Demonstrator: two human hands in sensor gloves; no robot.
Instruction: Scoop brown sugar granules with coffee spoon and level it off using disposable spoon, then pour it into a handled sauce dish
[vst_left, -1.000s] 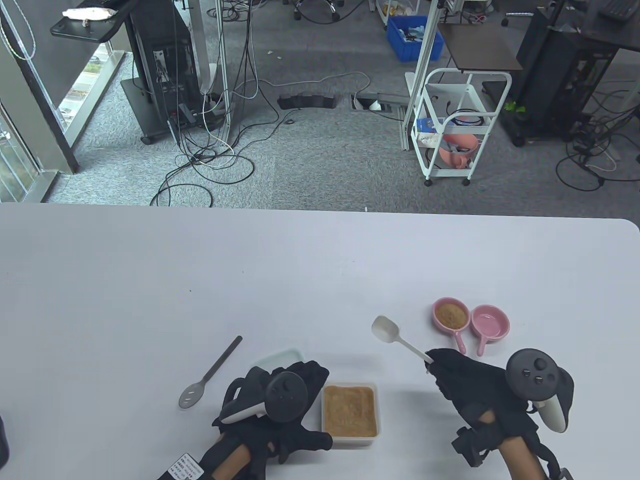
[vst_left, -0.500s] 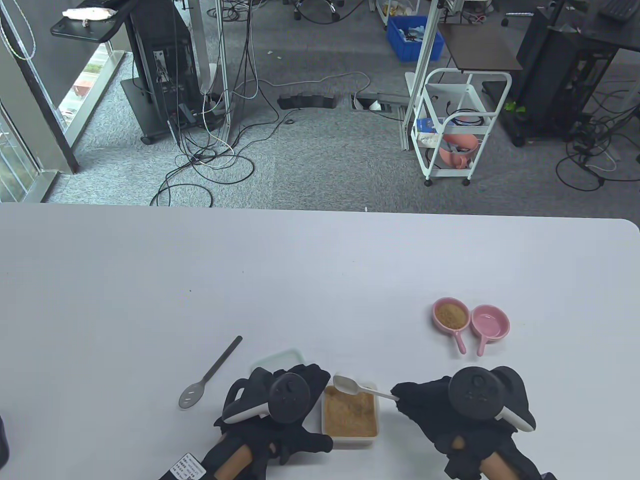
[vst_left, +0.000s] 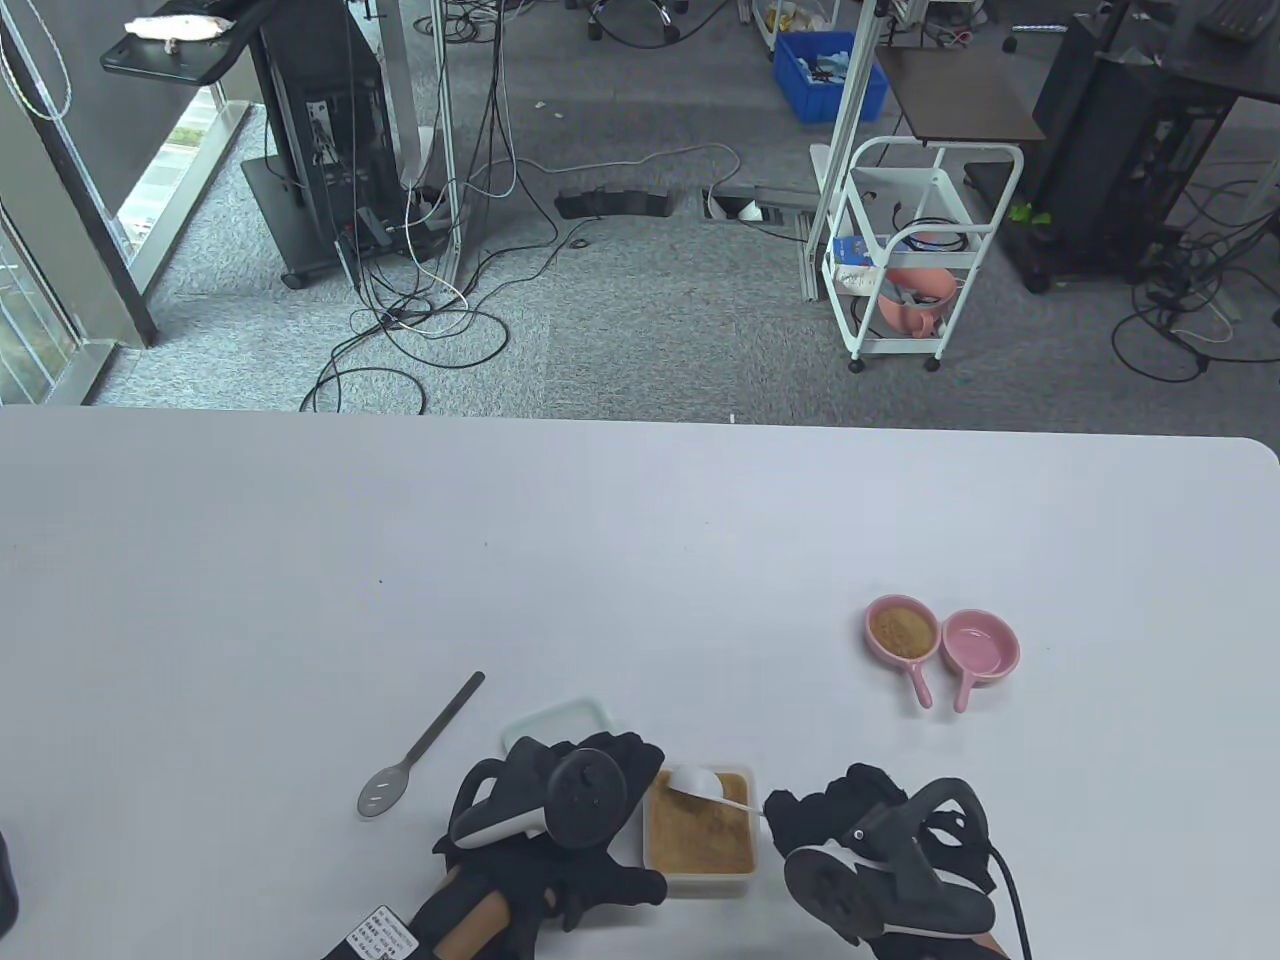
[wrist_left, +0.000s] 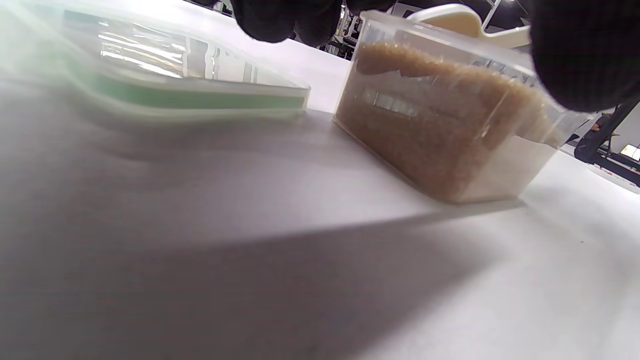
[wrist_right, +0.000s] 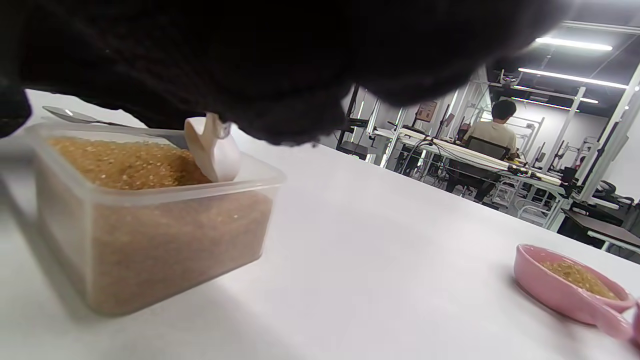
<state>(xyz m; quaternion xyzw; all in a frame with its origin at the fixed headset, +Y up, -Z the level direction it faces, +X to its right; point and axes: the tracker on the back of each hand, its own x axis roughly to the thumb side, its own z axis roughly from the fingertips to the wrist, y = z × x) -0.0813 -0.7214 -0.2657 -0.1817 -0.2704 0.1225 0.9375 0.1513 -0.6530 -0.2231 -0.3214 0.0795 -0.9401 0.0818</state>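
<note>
Scooping stage, by the look of it. Right hand (vst_left: 850, 815) just right of the tub (vst_left: 700, 880), fingers curled and pinching the thin handle of the white spoon (vst_left: 697, 782), nothing else held. Spoon bowl tipped down at the tub's far edge, its tip touching or just entering the sugar (vst_left: 700, 835); no load visible in it yet. Left hand (vst_left: 590, 790) pressed up to the tub's left side, fingertips near the far corner and thumb by the near one; cannot tell whether truly gripping or only bracing.

To do this well:
- Keep the tub braced from the left so the push of the spoon cannot slide it across the table (vst_left: 600, 560).
- Drive the spoon bowl in shallow from the far edge toward the near one, then roll the wrist level before lifting, probably leaving a slight heap for levelling.
- Lift straight up over the tub so loose grains fall back inside rather than beside it.
- Level over the tub too, likely with the metal spoon (vst_left: 415, 750) lying well left of the tub, past the lid (vst_left: 555, 718).
- Carry level to the empty pink dish (vst_left: 980, 645), well to the tub's far right, just beyond the filled pink dish (vst_left: 903, 632).

Main risk, probably: overfilling and spilling on the way.
</note>
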